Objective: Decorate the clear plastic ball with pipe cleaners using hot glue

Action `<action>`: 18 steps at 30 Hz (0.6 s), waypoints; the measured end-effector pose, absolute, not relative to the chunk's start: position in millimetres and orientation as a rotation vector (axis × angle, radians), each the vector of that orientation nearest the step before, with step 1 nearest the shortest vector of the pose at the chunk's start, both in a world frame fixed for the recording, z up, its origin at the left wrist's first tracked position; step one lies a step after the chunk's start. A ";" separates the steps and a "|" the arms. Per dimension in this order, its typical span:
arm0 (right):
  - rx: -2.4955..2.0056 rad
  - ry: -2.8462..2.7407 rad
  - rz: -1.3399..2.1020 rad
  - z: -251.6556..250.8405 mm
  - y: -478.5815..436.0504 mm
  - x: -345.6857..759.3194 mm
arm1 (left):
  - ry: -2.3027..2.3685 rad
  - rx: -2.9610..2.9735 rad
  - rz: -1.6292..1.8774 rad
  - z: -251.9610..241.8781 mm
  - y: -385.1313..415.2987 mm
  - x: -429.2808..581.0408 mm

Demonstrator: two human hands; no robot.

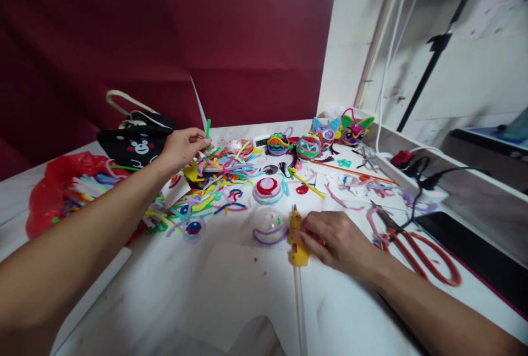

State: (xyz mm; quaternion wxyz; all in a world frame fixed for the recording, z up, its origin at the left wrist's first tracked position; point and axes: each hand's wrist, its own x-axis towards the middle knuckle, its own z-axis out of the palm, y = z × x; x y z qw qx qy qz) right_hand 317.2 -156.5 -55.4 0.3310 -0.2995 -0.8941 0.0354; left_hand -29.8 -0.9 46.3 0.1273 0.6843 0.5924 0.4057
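My left hand point(185, 148) is closed in a pinch on a short green pipe cleaner point(208, 126), above a heap of colourful pipe cleaner pieces point(231, 166). On the right, my right hand point(340, 239) has its fingers wrapped round a yellow glue gun point(297, 243). A clear glue stick point(300, 306) trails from the gun's near end, and its nozzle points away from me. Just left of the gun sits a clear plastic dome point(267, 223) with a purple strip round its edge. Behind it is another dome point(267, 190) covered in red, pink and white.
A red plastic bag point(45, 196) full of pipe cleaners and a black bag point(136, 144) stand at the left. Decorated balls point(308, 147) line the back. Orange-handled scissors point(429, 251), a phone point(474, 251) and a power strip point(429, 192) lie at the right.
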 end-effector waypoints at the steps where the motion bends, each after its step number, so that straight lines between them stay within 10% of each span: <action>1: -0.789 -2.339 0.093 -55.3 -156.5 317.3 | 1.659 1.946 1.220 47.8 -0.8 -30.1; 8: -0.782 -2.334 0.094 -56.2 -156.7 317.8 | 1.497 1.821 1.389 50.1 -6.9 -29.2; 18: -0.805 -2.343 0.112 -59.4 -155.6 317.8 | 1.511 2.008 0.568 36.7 -16.2 -64.3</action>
